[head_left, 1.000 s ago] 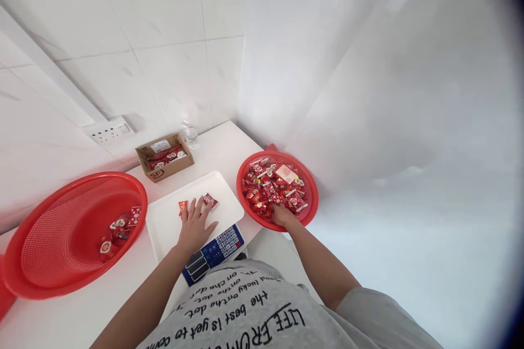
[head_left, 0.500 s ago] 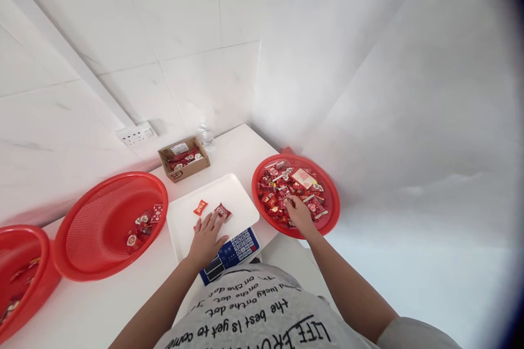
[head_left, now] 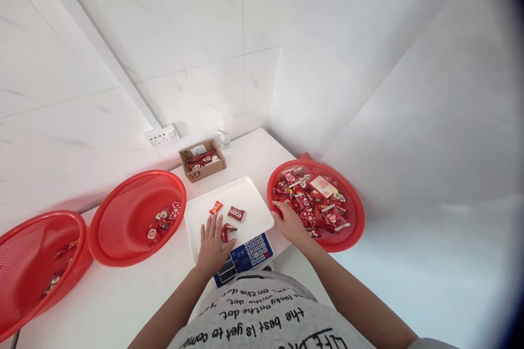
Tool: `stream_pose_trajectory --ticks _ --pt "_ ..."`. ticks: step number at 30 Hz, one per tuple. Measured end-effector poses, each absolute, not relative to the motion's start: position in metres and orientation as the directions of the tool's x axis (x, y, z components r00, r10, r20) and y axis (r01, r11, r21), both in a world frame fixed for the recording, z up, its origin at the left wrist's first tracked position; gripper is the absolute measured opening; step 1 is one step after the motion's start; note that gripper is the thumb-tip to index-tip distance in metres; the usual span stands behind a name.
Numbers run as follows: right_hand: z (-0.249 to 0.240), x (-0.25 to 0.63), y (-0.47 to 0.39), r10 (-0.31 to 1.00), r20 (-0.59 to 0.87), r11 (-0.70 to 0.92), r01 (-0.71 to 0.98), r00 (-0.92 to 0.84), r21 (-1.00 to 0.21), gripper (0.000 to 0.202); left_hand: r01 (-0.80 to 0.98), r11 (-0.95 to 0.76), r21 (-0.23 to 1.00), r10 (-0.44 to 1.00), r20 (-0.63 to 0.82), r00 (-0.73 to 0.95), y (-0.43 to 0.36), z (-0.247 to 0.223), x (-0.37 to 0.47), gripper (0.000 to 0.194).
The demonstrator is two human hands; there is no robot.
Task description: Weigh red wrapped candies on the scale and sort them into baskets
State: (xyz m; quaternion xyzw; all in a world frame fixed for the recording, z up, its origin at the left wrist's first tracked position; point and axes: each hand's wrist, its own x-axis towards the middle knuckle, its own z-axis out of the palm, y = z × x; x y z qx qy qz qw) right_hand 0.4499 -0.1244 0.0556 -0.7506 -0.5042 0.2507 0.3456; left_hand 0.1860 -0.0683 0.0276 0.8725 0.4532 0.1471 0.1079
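My left hand (head_left: 213, 245) lies over the near edge of a white tray (head_left: 257, 202) on a scale, its fingers spread. Beside its thumb and forefinger is a red wrapped candy (head_left: 228, 232). An orange-red candy (head_left: 215, 208) lies just beyond the fingertips, and a dark red candy (head_left: 237, 214) sits to their right. My right hand (head_left: 290, 224) is at the left rim of a red mesh basket (head_left: 357, 229) heaped with red-wrapped candies (head_left: 305, 202). Its thumb and fingers are curled together; whatever they pinch is hard to make out against the red rim.
The scale's blue keypad (head_left: 249, 253) faces me. Two more red baskets, a middle one (head_left: 123, 212) and a far-left one (head_left: 24, 256), hold some candies. Behind the tray stand a small cardboard box (head_left: 204, 170) of candies and a clear plastic bottle (head_left: 223, 140), near the wall.
My right hand has moved from among the candies to the basket's left rim. My left hand has drawn back from the dark red candy, and a red candy now shows by its thumb. The view has shifted.
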Motion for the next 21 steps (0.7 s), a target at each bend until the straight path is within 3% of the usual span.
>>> stream_pose_trajectory --ticks 6,10,13,17,21 --pt "0.015 0.478 -0.16 0.897 0.01 -0.346 0.715 0.442 -0.608 0.043 0.802 -0.478 0.357 0.876 0.127 0.466 -0.049 0.027 0.209 0.061" --pt "0.007 0.478 -0.165 0.891 0.024 -0.347 0.716 0.453 -0.606 0.044 0.829 -0.453 0.327 0.89 0.106 0.444 -0.031 0.036 0.22 0.055" --pt "0.009 0.476 -0.163 0.894 0.025 -0.337 0.707 0.448 -0.622 0.043 0.799 -0.547 0.249 0.834 0.088 0.544 -0.029 0.044 0.223 0.048" --pt "0.014 0.475 -0.163 0.891 -0.004 -0.355 0.691 0.455 -0.63 0.042 0.738 -0.655 0.161 0.75 0.023 0.661 -0.044 0.049 0.225 0.063" --pt "0.016 0.474 -0.163 0.891 -0.046 -0.376 0.679 0.451 -0.63 0.046 0.746 -0.65 0.144 0.755 0.013 0.656 -0.058 0.045 0.227 0.072"
